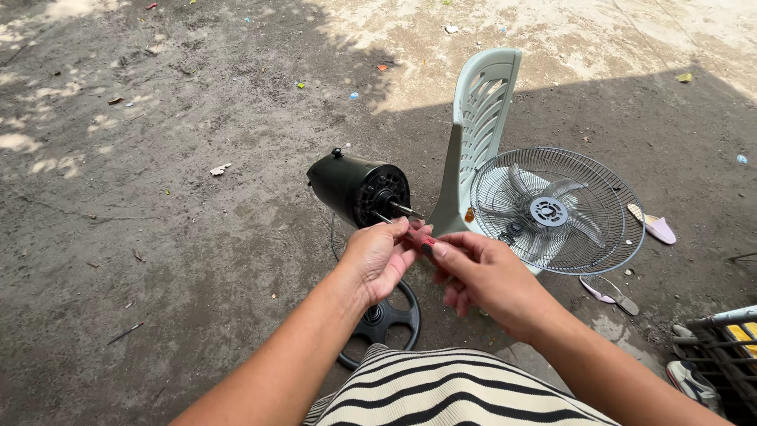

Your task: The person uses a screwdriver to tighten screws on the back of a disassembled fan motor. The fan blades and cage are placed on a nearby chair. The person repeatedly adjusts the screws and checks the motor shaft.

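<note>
So on the left there's the black cylindrical fan motor housing (359, 188) on its round black base (386, 319), metal shaft sticking out. Left hand (380, 256) and right hand (481, 272) meet just below that shaft, fingers pinched together on a small red-handled tool (424, 240). Further right, a pale green plastic chair (477, 134) lies tipped over, with a round wire fan grille (556, 211) leaning against it.
</note>
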